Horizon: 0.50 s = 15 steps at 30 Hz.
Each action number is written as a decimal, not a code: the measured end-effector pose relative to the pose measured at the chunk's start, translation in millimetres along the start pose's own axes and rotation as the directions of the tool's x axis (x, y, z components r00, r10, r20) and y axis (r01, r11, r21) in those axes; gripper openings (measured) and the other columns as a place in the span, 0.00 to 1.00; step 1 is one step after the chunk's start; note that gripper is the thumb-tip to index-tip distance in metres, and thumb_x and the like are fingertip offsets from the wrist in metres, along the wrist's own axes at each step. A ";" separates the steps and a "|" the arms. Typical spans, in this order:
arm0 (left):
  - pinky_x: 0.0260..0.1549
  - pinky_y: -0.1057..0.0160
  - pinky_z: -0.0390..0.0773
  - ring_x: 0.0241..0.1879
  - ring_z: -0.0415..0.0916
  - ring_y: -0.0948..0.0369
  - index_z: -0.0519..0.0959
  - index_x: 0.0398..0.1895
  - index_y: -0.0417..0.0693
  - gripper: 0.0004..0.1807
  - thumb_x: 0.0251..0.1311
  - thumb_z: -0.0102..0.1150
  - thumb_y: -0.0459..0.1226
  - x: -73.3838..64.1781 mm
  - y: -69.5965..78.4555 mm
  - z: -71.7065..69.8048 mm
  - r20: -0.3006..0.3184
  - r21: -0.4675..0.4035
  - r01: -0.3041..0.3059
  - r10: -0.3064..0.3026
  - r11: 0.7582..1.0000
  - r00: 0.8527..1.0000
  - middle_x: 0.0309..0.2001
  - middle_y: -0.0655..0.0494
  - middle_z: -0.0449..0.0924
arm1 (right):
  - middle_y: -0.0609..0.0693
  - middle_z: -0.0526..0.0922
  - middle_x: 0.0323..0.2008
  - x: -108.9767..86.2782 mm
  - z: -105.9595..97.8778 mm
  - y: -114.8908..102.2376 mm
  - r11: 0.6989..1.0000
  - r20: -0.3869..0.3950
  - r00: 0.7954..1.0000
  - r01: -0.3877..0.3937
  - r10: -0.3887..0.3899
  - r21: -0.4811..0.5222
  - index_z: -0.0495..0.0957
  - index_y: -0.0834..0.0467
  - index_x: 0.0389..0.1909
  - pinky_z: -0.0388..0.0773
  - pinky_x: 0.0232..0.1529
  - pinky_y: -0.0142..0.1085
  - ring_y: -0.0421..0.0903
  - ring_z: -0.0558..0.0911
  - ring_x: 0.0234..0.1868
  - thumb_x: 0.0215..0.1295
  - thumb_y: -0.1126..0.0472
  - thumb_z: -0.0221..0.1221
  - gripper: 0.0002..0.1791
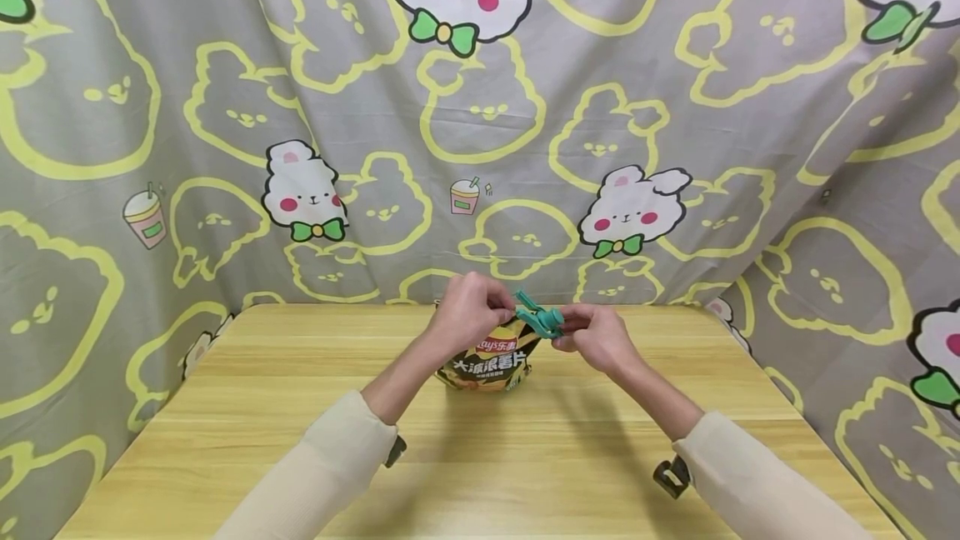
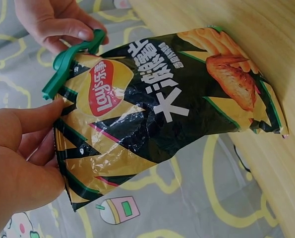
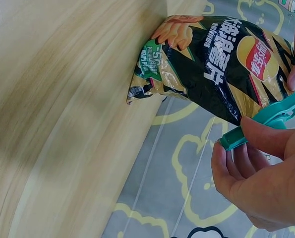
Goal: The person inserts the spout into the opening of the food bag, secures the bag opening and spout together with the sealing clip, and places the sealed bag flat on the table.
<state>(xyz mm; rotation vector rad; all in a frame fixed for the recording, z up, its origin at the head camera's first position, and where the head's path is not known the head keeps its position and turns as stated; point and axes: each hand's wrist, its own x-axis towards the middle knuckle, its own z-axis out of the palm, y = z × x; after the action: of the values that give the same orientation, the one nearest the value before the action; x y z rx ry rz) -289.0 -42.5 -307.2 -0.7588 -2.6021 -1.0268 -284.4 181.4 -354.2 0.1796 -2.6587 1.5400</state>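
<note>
A black and gold potato chip bag [image 1: 487, 367] stands upright on the table, its printed front facing me. My left hand [image 1: 471, 305] pinches the bag's top edge toward the left, thumb on the front side in the left wrist view. With thumb and fingers my right hand [image 1: 597, 337] holds a green bag clip [image 1: 543, 322] at the top right corner of the bag. The clip's two arms look parted in the head view. In the right wrist view the clip [image 3: 275, 117] lies along the top edge; whether plastic sits between its arms cannot be told.
The wooden table [image 1: 315, 390] carries the bag near its far edge. Behind and at both sides hangs a grey patterned cloth [image 1: 495, 182]. Dark straps show at both wrists, below the cream sleeves [image 1: 330, 448].
</note>
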 end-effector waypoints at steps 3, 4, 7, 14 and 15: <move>0.28 0.70 0.81 0.26 0.83 0.67 0.89 0.28 0.46 0.04 0.59 0.70 0.30 0.0 0.0 0.1 0.002 -0.009 0.003 -0.003 1.000 1.000 0.27 0.57 0.88 | 0.60 0.89 0.42 0.4 -0.5 1.0 1.000 -0.001 1.000 0.010 -0.010 0.001 0.84 0.67 0.51 0.86 0.45 0.40 0.50 0.88 0.44 0.56 0.73 0.69 0.19; 0.28 0.70 0.81 0.26 0.83 0.67 0.89 0.28 0.46 0.04 0.59 0.70 0.29 0.0 -0.1 0.2 0.003 -0.012 0.004 -0.004 1.000 1.000 0.27 0.56 0.88 | 0.60 0.89 0.42 0.5 -0.5 1.2 1.000 -0.002 1.000 0.012 -0.012 0.001 0.84 0.67 0.50 0.86 0.45 0.40 0.50 0.88 0.43 0.56 0.73 0.69 0.19; 0.28 0.70 0.81 0.26 0.83 0.67 0.89 0.28 0.46 0.05 0.59 0.70 0.29 0.1 -0.4 0.3 0.002 -0.018 0.005 -0.005 1.000 1.000 0.27 0.56 0.88 | 0.59 0.89 0.41 0.7 -0.2 1.5 1.000 -0.006 1.000 0.009 -0.009 0.006 0.85 0.66 0.49 0.86 0.45 0.40 0.49 0.88 0.42 0.56 0.73 0.69 0.18; 0.28 0.70 0.81 0.26 0.83 0.67 0.89 0.28 0.45 0.04 0.59 0.70 0.29 0.3 -0.9 0.6 -0.004 -0.011 -0.002 0.002 1.000 1.000 0.27 0.56 0.88 | 0.59 0.89 0.40 0.0 0.2 1.8 1.000 -0.013 1.000 0.005 -0.005 0.014 0.85 0.66 0.47 0.86 0.46 0.40 0.49 0.88 0.42 0.55 0.74 0.70 0.17; 0.28 0.70 0.82 0.26 0.83 0.67 0.90 0.28 0.45 0.04 0.59 0.70 0.29 0.3 -0.9 0.5 -0.005 -0.010 -0.004 0.004 1.000 1.000 0.27 0.56 0.88 | 0.59 0.89 0.40 -0.1 0.3 1.7 1.000 -0.015 1.000 0.003 -0.003 0.017 0.85 0.66 0.47 0.86 0.46 0.40 0.49 0.88 0.42 0.55 0.74 0.70 0.16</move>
<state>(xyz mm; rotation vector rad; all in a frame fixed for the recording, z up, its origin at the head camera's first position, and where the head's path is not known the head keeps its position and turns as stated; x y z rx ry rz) -289.7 -42.6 -307.9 -0.7620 -2.5925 -1.0400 -284.5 182.0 -355.8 0.1721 -2.6333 1.5577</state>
